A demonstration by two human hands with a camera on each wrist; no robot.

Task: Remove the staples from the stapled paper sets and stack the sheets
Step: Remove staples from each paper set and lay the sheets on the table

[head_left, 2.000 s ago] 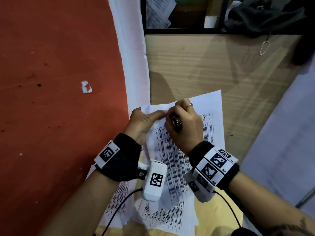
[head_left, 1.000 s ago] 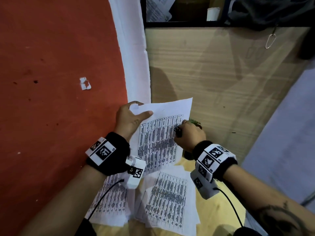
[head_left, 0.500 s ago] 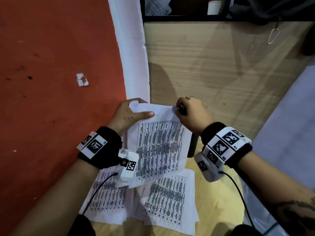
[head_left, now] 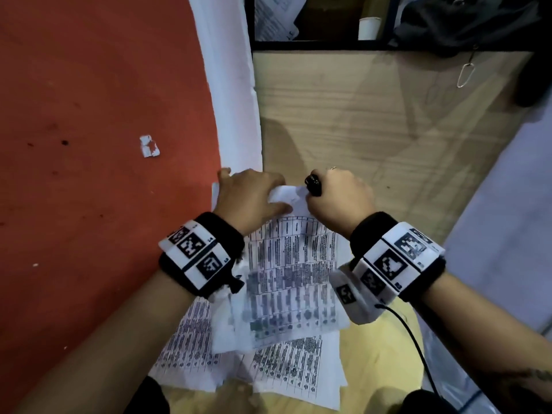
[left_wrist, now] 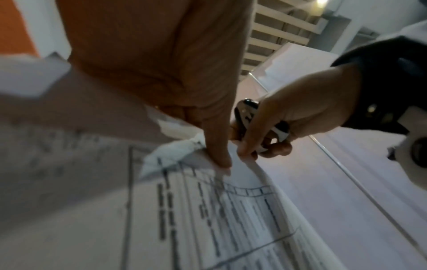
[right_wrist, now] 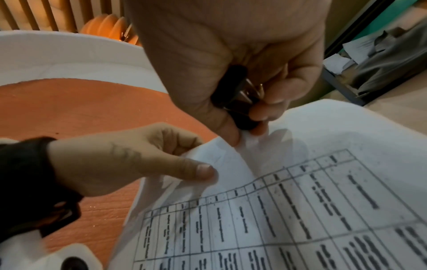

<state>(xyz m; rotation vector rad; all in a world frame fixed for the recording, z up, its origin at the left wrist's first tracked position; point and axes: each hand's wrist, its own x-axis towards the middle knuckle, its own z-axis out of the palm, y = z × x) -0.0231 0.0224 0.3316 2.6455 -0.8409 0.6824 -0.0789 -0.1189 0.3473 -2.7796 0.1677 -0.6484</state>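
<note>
At paper set top corner: left hand pinches it, right hand grip clenched on staple remover plus paper edge. Risk: corner tears if pulled apart.

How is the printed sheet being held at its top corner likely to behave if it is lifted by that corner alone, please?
The printed sheet would probably droop and curl: it already bows between the left hand and right hand. Its pinched corner looks crumpled, so it may tear. It is likely very light.
</note>
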